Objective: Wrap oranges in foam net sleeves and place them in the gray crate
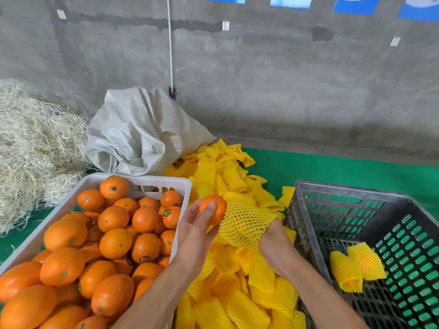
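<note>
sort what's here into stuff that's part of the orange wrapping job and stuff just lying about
Part of the job:
orange in left hand
foam net sleeve in right hand
white crate of oranges
pile of sleeves
gray crate
two wrapped oranges

Lying about:
straw heap
woven sack
white rope

A crate of loose oranges (95, 245) sits at the left, the slotted crate (356, 193) at the right holding two sleeved oranges (356, 267). Between them lies a heap of foam sleeves (237, 293). Behind the heap stands a sack (140, 131); left of it is what looks like straw (33, 148).
</note>
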Motion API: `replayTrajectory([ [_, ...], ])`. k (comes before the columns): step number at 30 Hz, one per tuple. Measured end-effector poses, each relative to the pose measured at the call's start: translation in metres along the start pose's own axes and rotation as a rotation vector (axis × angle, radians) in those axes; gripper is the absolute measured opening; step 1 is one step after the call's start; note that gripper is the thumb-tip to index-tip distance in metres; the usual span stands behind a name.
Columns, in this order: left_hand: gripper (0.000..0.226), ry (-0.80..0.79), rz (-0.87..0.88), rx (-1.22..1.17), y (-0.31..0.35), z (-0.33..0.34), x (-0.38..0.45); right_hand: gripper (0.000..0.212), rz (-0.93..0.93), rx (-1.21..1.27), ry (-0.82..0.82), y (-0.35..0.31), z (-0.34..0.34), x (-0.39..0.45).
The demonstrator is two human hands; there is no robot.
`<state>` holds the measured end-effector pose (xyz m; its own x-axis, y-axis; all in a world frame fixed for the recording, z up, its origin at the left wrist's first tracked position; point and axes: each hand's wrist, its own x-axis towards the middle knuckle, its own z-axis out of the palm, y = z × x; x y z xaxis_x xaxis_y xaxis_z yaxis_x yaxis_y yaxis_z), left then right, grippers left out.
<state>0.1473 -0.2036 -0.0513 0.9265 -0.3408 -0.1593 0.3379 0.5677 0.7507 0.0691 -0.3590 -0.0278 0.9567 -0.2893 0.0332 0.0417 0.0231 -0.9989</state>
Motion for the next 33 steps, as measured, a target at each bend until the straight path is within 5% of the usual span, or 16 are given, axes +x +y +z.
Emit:
replayTrajectory([
  [6, 0.066, 0.034, 0.025, 0.284, -0.005, 0.003, -0.005, 0.037, -0.028, -0.110, -0.066, -0.001, 0.000, -0.003],
  [17, 0.034, -0.057, -0.163, 0.457, -0.010, 0.004, -0.006, 0.049, -0.094, -0.432, -0.205, -0.008, 0.004, -0.009],
  [22, 0.056, -0.126, -0.248, 0.571, -0.005, 0.009, -0.010, 0.042, -0.101, -0.492, -0.162, -0.002, 0.000, -0.007],
  [27, 0.055, -0.282, -0.332, 0.392, -0.006, 0.006, -0.021, 0.036, -0.143, -0.560, -0.173, 0.006, 0.017, -0.014],
  [33, 0.050, -0.214, -0.294, 0.236, -0.001, 0.010, -0.019, 0.048, -0.116, -0.591, -0.243, 0.000, 0.021, -0.012],
])
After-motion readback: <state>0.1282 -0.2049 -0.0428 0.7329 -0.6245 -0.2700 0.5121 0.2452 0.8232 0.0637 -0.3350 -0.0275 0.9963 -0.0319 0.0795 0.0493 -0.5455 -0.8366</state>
